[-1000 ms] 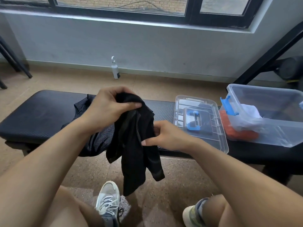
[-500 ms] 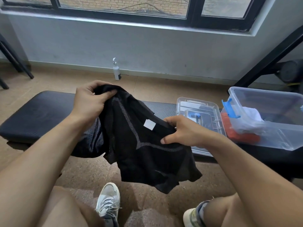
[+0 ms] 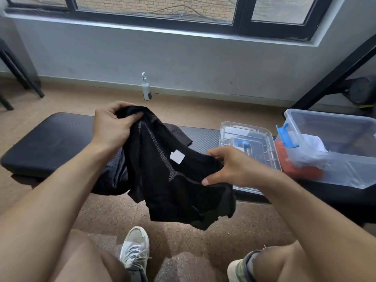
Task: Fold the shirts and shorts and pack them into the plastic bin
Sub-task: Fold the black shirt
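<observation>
Both hands hold a black garment (image 3: pixel 179 186) in the air above the near edge of the black padded desk (image 3: pixel 50 139). The left hand (image 3: pixel 110 127) has its fingers (image 3: pixel 132 117) closed on a bunched upper corner, and the right hand (image 3: pixel 230 165) pinches the opposite edge between thumb and fingers, so the cloth hangs spread between them with a white tag (image 3: pixel 177 157) showing. The lower part drapes down past the desk edge toward the floor (image 3: pixel 114 216). A second dark garment (image 3: pixel 113 176) lies on the desk behind it, partly hidden. To the right on the desk rests a clear lid (image 3: pixel 256 131) with a blue handle, and beside it the clear bin (image 3: pixel 335 165) holding white and orange cloth. A white bottle (image 3: pixel 146 89) stands by the wall.
</observation>
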Action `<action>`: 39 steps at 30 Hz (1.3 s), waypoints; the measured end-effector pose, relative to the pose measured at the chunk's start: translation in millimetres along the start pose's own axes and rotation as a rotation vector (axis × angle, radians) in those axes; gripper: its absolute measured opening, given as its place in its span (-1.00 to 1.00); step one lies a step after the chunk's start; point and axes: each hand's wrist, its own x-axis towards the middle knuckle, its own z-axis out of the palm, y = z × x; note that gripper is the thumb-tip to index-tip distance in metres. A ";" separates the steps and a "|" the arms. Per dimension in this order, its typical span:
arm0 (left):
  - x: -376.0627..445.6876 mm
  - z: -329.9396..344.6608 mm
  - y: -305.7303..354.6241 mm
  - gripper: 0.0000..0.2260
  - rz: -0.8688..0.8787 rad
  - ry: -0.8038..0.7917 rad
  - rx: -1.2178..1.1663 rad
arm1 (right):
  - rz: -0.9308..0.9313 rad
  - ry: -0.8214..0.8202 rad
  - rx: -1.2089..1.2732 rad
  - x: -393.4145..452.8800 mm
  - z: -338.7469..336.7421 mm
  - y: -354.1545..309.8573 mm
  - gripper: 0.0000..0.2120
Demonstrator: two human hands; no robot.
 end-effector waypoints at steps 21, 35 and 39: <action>3.4 -0.9 -0.5 -0.88 -0.012 0.027 0.004 | 0.160 0.330 -0.066 -7.1 13.4 3.8 -0.77; 5.9 -7.0 -4.0 -0.87 -0.001 0.071 0.004 | 0.139 0.449 -0.013 -0.6 8.1 8.9 -0.80; 4.1 -5.6 -2.9 -0.88 0.023 0.042 0.020 | 0.194 0.398 -0.079 2.0 11.6 10.2 -0.81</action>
